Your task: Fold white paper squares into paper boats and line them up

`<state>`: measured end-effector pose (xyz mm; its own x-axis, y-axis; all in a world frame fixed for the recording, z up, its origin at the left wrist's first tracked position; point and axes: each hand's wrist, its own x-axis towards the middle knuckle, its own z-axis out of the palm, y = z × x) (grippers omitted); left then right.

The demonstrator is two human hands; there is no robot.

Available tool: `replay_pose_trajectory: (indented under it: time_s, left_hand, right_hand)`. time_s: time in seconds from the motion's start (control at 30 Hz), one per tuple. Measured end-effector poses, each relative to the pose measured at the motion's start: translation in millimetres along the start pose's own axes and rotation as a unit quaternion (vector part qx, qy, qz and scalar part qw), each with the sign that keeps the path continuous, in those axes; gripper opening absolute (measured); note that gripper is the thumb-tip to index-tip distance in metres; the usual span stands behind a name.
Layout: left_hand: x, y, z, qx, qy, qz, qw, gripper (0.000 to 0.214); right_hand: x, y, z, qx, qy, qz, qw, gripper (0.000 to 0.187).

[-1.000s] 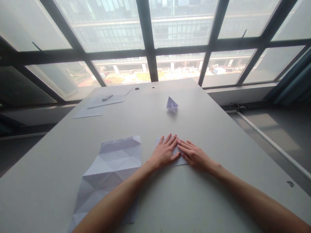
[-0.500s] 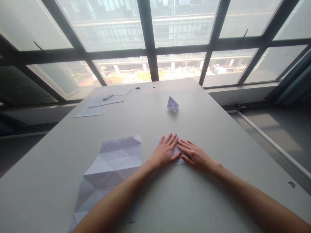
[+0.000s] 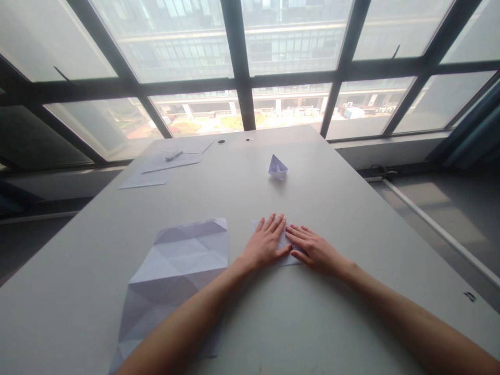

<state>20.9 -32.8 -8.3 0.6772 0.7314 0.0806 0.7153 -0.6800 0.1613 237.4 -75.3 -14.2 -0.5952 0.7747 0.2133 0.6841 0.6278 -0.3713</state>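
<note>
A small piece of folded white paper lies flat on the table, mostly covered by both hands. My left hand rests on it palm down, fingers stretched out and pointing away from me. From the right, my right hand lies over the paper's other side, fingers extended toward the left hand, with the fingertips close together. To the left is a large creased sheet of paper, partly hidden under my left forearm. Farther off stands a small folded paper boat.
Several flat white sheets lie at the table's far left, with a white pen-like object on top. The white table reaches toward large windows. Two round holes are near its far edge.
Both hands stay nearly in place on the folded paper. The upper left edge of the creased sheet has shifted slightly left.
</note>
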Motion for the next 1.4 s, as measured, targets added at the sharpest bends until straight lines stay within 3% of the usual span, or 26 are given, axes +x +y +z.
replay_pose_trajectory:
  time_s: [0.67, 0.9, 1.1, 1.23, 1.4]
  left_hand:
    - [-1.3, 1.1, -1.7, -0.010, -0.003, -0.005, 1.000, 0.077]
    - [2.7, -4.6, 2.7, 0.003, 0.047, -0.154, 0.987, 0.052]
    - [1.7, -9.7, 6.3, 0.008, 0.095, -0.217, 0.972, 0.062]
    - [1.3, -7.3, 0.2, -0.039, 0.163, -0.194, 0.966, 0.061]
    - [1.6, -2.8, -10.1, -0.197, 0.260, -0.073, 0.943, 0.049]
  right_hand:
    - [0.0, -1.8, 1.6, -0.008, -0.004, 0.005, 1.000, 0.055]
    - [-1.3, -4.1, -2.3, -0.044, 0.002, 0.025, 0.999, 0.052]
    - [-1.3, 0.0, -7.8, -0.047, 0.013, 0.056, 0.997, 0.055]
    - [-0.9, 1.1, -8.4, -0.049, 0.010, 0.061, 0.997, 0.056]
    - [-0.6, 1.9, -8.6, -0.044, 0.011, 0.061, 0.997, 0.055]
